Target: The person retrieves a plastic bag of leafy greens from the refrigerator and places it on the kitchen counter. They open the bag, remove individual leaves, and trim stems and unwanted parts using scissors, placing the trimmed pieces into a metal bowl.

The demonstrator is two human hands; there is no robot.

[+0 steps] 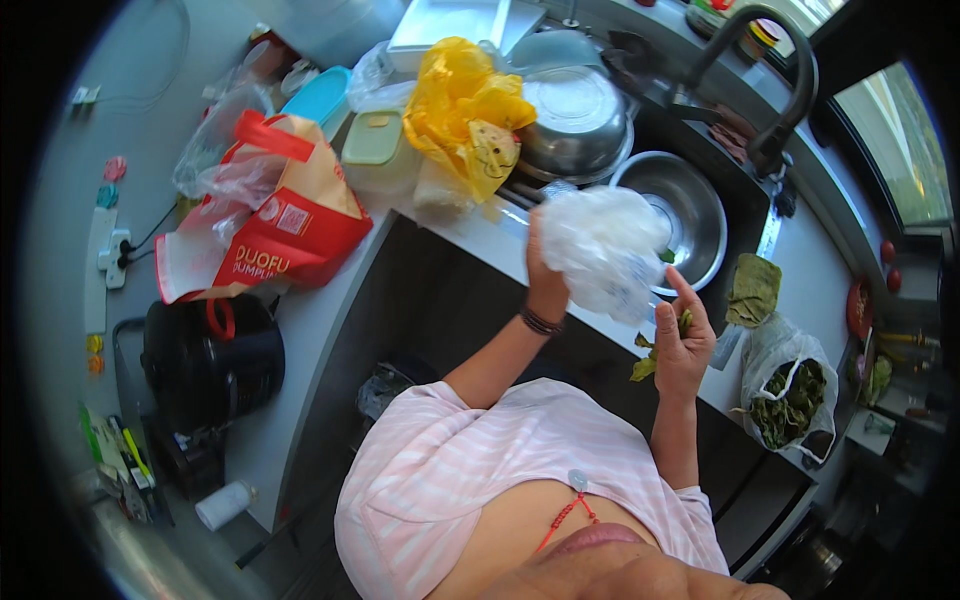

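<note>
A crumpled, translucent white plastic bag [604,251] is in my left hand [546,259], whose fingers are mostly hidden behind it. My right hand [684,341] is raised beside the bag and holds green leaves [643,367] against the palm, with the index finger and thumb extended. Beyond the bag, a stainless steel bowl [701,217] rests in the dark sink, a bit of green showing at its near side. To the right, an open white plastic bag [765,356] holds dark leafy greens [791,405]. A folded green cloth [754,289] lies just behind that bag.
An upturned metal basin [577,124] sits left of the black faucet [802,97]. A yellow plastic bag [457,97], a lidded container [373,139] and a red paper bag [300,232] stand along the left counter. A black appliance [214,367] is near the counter's left edge.
</note>
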